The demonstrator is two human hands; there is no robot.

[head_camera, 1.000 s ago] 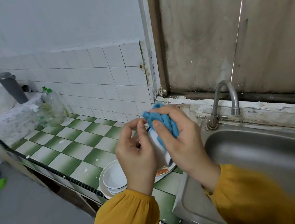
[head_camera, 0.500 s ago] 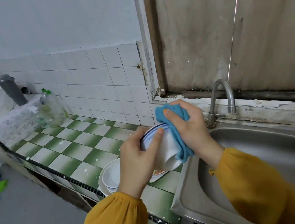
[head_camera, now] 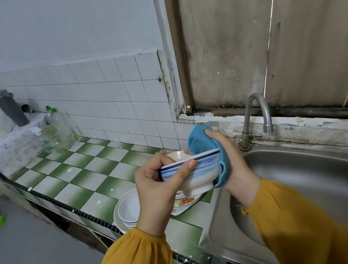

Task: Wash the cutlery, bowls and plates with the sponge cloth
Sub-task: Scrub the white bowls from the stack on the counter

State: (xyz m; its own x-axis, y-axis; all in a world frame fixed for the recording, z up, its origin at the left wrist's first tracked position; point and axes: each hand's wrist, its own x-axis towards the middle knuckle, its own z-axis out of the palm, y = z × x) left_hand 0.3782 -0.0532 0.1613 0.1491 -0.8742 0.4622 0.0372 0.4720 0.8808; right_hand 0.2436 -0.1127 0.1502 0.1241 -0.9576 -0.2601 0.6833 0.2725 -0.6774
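Since half a second ago the bowl has been tipped from on-edge to nearly level, rim up and striped side towards me, and the cloth has slid round to its far rim. The left hand (head_camera: pixel 156 194) grips the white bowl with blue bands (head_camera: pixel 196 174), thumb laid across the near wall and fingers curled over the rim. The right hand (head_camera: pixel 230 157) pinches the blue sponge cloth (head_camera: pixel 197 139) over the opposite rim, and the cloth drapes down the bowl's right side and bunches under the palm. The bowl is held in the air between counter and sink, above the stack of white bowls and plates (head_camera: pixel 128 208) waiting at the counter's edge, a flower-patterned plate (head_camera: pixel 184 201) among them; I can't make out any cutlery from here. It looks like glazed ware — stiff and light enough for one hand, but breakable if dropped on tile or steel, and I'd judge it slick once wet or soapy. The hold looks sound: thumb outside, fingers over the rim, with the foot as a second purchase for turning. The cloth is soft and limp, so it should follow the curve wherever fingers press it. Further out lie the green-and-white checked tile counter (head_camera: pixel 78 171), the stainless steel sink (head_camera: pixel 338 185) on the right and the curved metal tap (head_camera: pixel 255 116) — no water running — with clear plastic bottles with green caps (head_camera: pixel 60 132) by the wall at far left.
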